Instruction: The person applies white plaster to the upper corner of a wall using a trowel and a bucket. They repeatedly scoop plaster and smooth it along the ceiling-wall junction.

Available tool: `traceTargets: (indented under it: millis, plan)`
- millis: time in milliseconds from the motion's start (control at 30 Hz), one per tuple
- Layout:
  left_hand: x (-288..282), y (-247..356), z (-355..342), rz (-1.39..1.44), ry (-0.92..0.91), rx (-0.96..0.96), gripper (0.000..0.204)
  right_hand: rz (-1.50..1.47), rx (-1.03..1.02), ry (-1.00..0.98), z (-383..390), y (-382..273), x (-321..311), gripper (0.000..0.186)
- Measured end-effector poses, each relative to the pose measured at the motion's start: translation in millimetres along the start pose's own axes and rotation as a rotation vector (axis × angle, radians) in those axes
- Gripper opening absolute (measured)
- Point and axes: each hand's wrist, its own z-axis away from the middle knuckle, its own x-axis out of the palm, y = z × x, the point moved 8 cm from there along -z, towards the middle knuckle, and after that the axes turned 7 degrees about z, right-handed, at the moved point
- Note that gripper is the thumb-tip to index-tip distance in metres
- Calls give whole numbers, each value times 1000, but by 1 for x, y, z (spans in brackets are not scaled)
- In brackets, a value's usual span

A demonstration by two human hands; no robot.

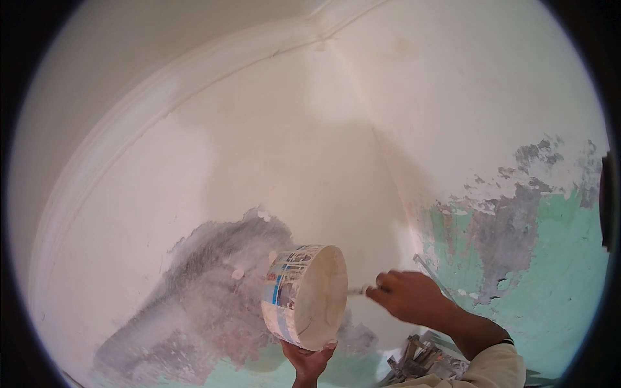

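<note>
My left hand (307, 355) grips a tilted, cut-down plastic paint tub (284, 291) from below, its open mouth facing right and showing a cream-coated inside. The tub's outer label is streaked with dried drips. My right hand (404, 294), just right of the tub, is closed on a thin tool handle (359, 290) that points toward the tub's mouth; I cannot make out the tool's head.
The facing wall (246, 129) has a large grey scraped patch (174, 304) low on the left. The right wall (563, 233) shows flaking green and grey. A curved-looking cornice (174, 90) runs above. A cluttered pile (417, 359) lies below my right arm.
</note>
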Motion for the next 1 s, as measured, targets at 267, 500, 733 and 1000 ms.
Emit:
traceTargets:
  millis: [267,500,733,1000]
  plan:
    - [-14,9,13,89,144,-57,108,-1232,475,-244,-11,70,21,20]
    - [-23,18,19,130,196,-70,99,-1635,434,726,-130,149,-32,18]
    - [-41,10,33,206,255,-40,98,-819,417,1184,-217,193,-106,17]
    - [-44,13,48,-14,227,-152,106,10,454,1316,-245,213,-109,27]
